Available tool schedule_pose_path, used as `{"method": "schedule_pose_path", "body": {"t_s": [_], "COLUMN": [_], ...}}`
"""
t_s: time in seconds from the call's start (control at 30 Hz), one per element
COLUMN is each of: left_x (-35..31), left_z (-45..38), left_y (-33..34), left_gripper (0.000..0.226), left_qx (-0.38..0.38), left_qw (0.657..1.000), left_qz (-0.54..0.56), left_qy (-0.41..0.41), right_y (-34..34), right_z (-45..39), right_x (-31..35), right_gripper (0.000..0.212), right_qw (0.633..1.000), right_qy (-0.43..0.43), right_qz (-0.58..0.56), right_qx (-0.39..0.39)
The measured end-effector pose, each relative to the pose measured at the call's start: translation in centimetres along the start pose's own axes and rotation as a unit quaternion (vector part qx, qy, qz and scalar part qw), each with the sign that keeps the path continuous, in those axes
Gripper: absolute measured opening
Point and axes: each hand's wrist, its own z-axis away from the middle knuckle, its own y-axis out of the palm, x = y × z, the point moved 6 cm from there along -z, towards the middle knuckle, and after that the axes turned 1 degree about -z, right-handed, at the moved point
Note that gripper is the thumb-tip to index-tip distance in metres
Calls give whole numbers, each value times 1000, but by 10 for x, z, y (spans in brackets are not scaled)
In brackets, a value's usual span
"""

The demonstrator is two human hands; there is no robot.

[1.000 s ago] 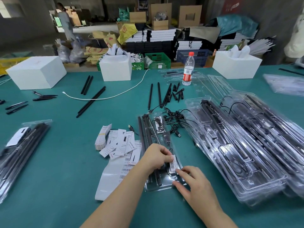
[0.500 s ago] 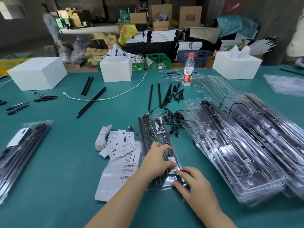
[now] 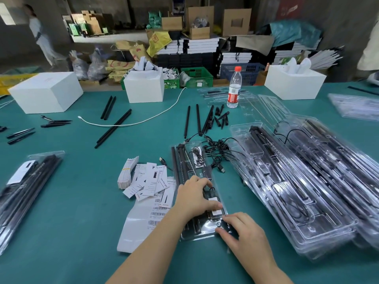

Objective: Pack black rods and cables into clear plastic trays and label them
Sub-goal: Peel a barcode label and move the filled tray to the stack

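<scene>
Water bottle (image 3: 234, 89) standing upright on green table (image 3: 71, 201). White cable (image 3: 143, 119) trailing across the table between three white boxes (image 3: 46, 91) (image 3: 144, 86) (image 3: 294, 82). Person (image 3: 41, 37) standing far left, blurred. Green crate (image 3: 196, 76) and cardboard boxes (image 3: 236, 21) sitting behind the table.

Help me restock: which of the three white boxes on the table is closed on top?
The left white box. Its top is flat and shut, while the middle box and right box have white items poking out.

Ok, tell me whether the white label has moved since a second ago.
Yes. The white label went from upright between the fingers to flat on the clear tray.
</scene>
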Motion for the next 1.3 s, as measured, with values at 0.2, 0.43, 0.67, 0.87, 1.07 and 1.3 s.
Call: {"method": "schedule_pose_path", "body": {"t_s": [0.2, 0.43, 0.67, 0.87, 1.07, 1.3], "left_x": [-1, 3, 9, 7, 6, 15], "left_z": [-3, 6, 10, 9, -2, 8], "left_y": [-7, -1, 1, -1, -8, -31], "left_gripper": [39, 37, 84, 88, 42, 20], "left_qx": [-51, -66, 58, 59, 10, -169], "left_qw": [996, 995, 995, 995, 995, 971], "left_qz": [71, 80, 1, 10, 99, 163], "left_qy": [-36, 2, 78, 75, 12, -36], "right_y": [-2, -5, -7, -7, -5, 0], "right_z": [-1, -2, -3, -3, -3, -3], "right_x": [2, 7, 11, 13, 11, 13], "right_gripper": [28, 26, 19, 20, 26, 33], "right_qw": [1000, 1000, 1000, 999, 999, 997], "right_qy": [-3, -11, -7, -7, -14, -37], "right_qz": [0, 11, 23, 32, 41, 73], "right_qx": [2, 0, 0, 10, 6, 11]}}
